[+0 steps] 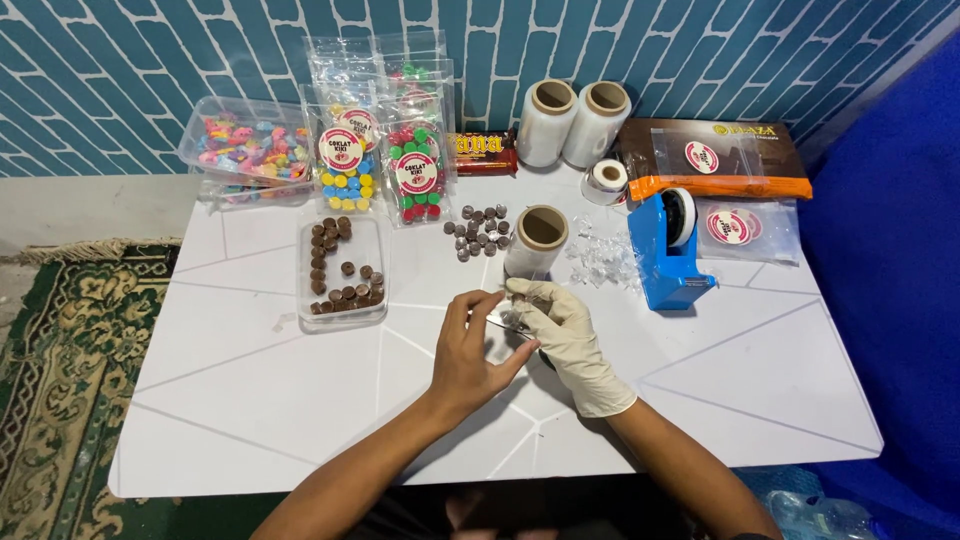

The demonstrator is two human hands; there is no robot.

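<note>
Both hands meet over the white surface [250,400], the bare left hand [470,350] and gloved right hand [565,335] each with grip pinching a small clear wrapper [508,318], while loose chocolates [480,232] and a tray of chocolates [341,272] lie unwrapped beyond.

A white bench [250,400] with thin grey lines stands on a patterned rug [60,380]. On it lie a clear tray [341,270] of brown chocolates, a loose heap of chocolates [480,232], a film roll [537,240] standing on end, clear scraps [603,260] and a blue tape dispenser [667,255]. Along the back edge stand a tub of coloured sweets [245,150], sweet bags [385,165], two more rolls [570,122], a brown box [710,150] and an orange strip [720,186].
</note>
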